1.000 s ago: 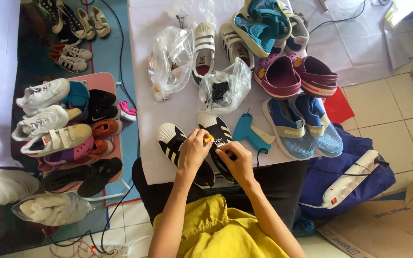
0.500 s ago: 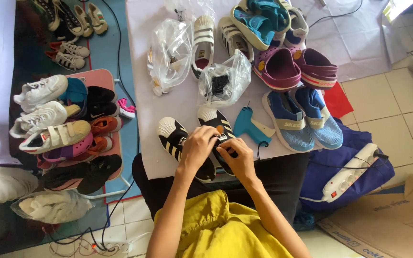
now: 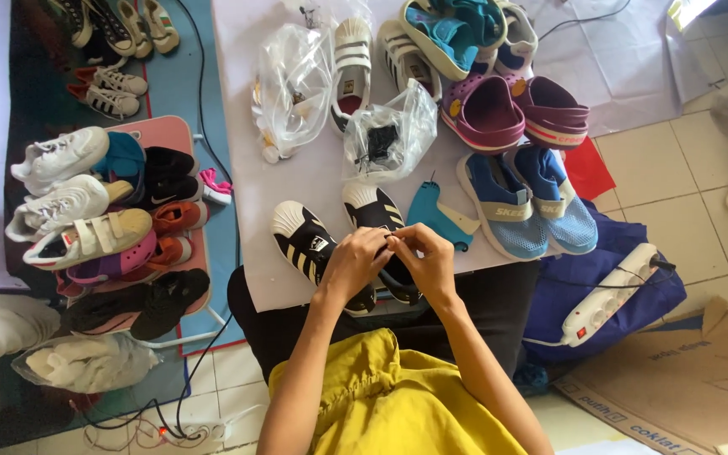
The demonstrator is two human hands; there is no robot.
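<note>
Two small black shoes with white toe caps and gold stripes lie at the near edge of a white table (image 3: 313,181). My left hand (image 3: 354,263) and my right hand (image 3: 425,258) meet over the right black shoe (image 3: 371,208), fingers pinched together at its tongue and laces. The left black shoe (image 3: 301,240) lies free beside my left hand. What the fingertips pinch is too small to tell. A teal glue gun (image 3: 436,217) rests just right of my right hand.
Blue mesh shoes (image 3: 520,198), purple clogs (image 3: 511,109), white striped sneakers (image 3: 354,59) and two clear plastic bags (image 3: 297,80) fill the table. A pink stool (image 3: 170,135) on the left is piled with shoes. A white power strip (image 3: 612,295) lies on a blue bag at right.
Both hands stay on the right black shoe and have shifted slightly, fingertips now closer together over its tongue. The other things keep their places.
</note>
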